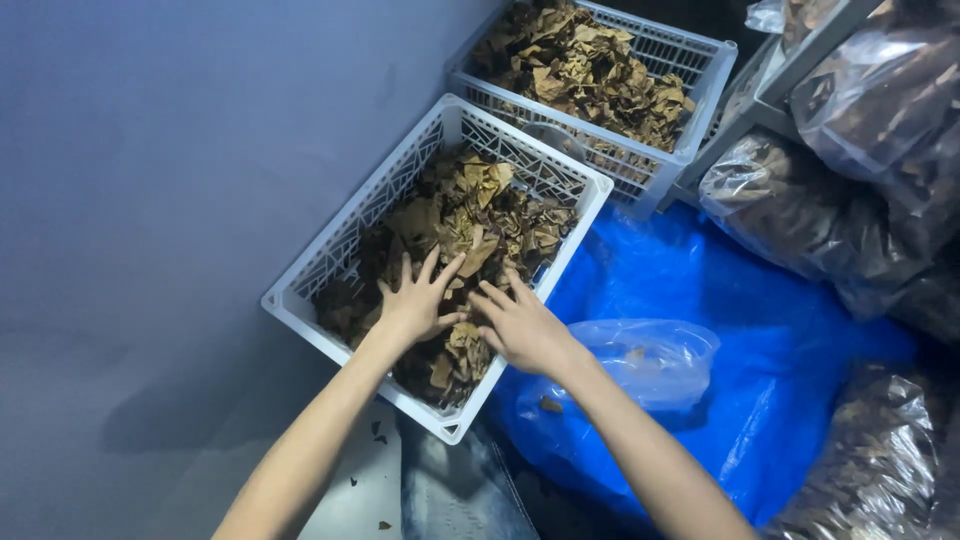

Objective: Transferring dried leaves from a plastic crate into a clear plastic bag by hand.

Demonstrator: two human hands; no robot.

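Observation:
A white plastic basket [340, 235] stands against a grey wall and is filled with dry brown leaves [470, 215]. My left hand [415, 300] lies flat on the leaves with its fingers spread. Beside it, my right hand [520, 325] rests on the leaves at the basket's near right rim, fingers apart and slightly curled. Neither hand visibly grips anything. A clear plastic bag [650, 360] lies open just right of my right wrist, on a blue tarp [760, 330].
A second white basket [690, 85] of dry leaves stands behind the first. Clear bags packed with dark leaves [800, 200] pile up at the right, another [880, 450] at lower right. The grey wall [150, 200] runs along the left.

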